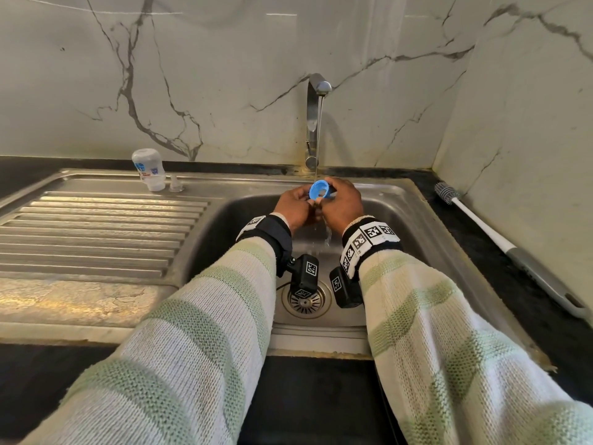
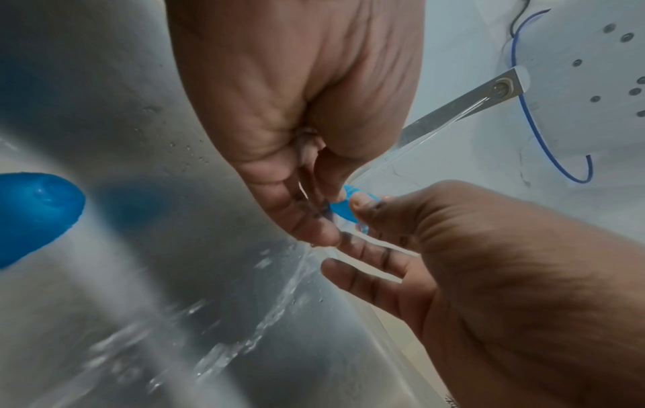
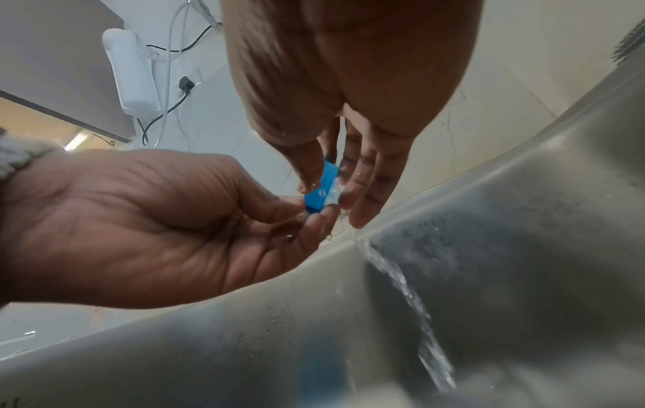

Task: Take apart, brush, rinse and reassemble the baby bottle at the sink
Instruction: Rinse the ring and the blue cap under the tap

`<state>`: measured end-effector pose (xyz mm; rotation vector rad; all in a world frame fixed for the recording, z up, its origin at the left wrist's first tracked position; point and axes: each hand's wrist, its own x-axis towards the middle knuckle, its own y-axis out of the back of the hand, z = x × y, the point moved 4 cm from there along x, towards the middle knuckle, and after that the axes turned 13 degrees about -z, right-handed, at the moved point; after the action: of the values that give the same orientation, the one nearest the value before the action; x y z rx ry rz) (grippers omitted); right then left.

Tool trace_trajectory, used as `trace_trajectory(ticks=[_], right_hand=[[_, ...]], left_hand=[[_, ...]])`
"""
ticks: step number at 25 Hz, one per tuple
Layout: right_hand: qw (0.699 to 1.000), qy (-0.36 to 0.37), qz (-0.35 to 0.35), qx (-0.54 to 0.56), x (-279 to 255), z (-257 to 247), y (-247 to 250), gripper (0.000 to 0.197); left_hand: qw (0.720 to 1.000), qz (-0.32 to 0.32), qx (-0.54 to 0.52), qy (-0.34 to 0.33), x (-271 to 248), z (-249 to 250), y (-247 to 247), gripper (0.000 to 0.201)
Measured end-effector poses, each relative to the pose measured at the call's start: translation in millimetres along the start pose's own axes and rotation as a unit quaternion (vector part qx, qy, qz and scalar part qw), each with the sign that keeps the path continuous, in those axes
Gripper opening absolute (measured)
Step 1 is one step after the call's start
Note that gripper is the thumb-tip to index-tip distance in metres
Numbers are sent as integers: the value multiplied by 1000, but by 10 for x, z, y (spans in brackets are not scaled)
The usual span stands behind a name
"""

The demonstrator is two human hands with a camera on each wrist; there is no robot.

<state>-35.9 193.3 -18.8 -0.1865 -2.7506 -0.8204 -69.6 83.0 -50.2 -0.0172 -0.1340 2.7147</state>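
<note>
Both hands hold a blue screw ring [image 1: 320, 190] under the tap's thin water stream [image 1: 318, 139], over the far side of the sink basin [image 1: 401, 226]. My left hand [image 1: 298, 205] pinches the ring's lower left edge between thumb and fingers. My right hand [image 1: 338, 200] pinches its right side. In the left wrist view the ring [image 2: 340, 208] shows between the two thumbs, and in the right wrist view the ring [image 3: 322, 187] sits edge-on with water running off below it. The white bottle body [image 1: 149, 168] stands upside down on the drainboard, with the clear nipple [image 1: 175, 185] beside it.
The faucet [image 1: 316, 117] rises at the back of the sink. A long bottle brush [image 1: 481, 226] lies on the dark counter to the right. The drain [image 1: 305, 300] is below my wrists. A blurred blue object [image 2: 35, 215] shows near the sink wall.
</note>
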Motion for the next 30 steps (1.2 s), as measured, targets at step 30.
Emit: trace_trajectory(ticks=[30], right_hand=[[998, -57, -29, 17, 130, 216, -139, 24]], left_hand=[[988, 34, 154, 0, 9, -7, 184, 32]])
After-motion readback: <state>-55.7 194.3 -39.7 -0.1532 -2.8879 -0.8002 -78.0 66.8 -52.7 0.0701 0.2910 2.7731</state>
